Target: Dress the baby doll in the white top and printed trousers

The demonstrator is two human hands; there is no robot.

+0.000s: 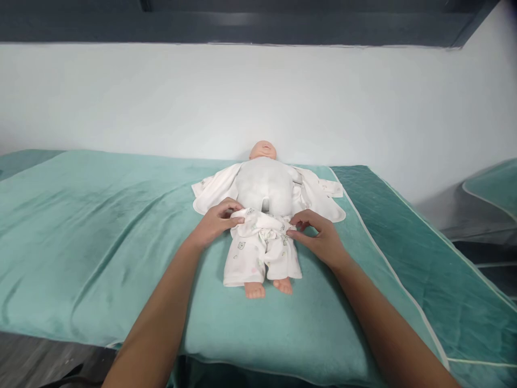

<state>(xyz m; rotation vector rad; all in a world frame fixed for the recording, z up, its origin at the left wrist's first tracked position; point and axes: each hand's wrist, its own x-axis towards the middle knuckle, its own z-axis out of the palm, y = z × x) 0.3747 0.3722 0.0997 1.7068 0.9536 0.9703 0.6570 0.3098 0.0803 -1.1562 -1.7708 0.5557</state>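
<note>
A baby doll [264,180] lies on its back, head toward the wall and feet toward me. White printed baby pants [246,253] cover its legs, with both bare feet poking out of the cuffs. Their waistband is bunched at the thighs, below the pale cloth torso. My left hand [220,220] pinches the waistband at its left side. On the opposite side, my right hand [314,231] pinches the waistband between thumb and fingers. A white baby shirt [220,186] is spread open beneath the doll, its sleeves out to both sides.
A light green cover [121,231] with wrinkles lies under the doll. Darker green fabric [424,248] extends on the right. A white wall [161,97] rises behind, with a dark overhead panel [250,24] above it. Grey floor [36,358] shows at lower left.
</note>
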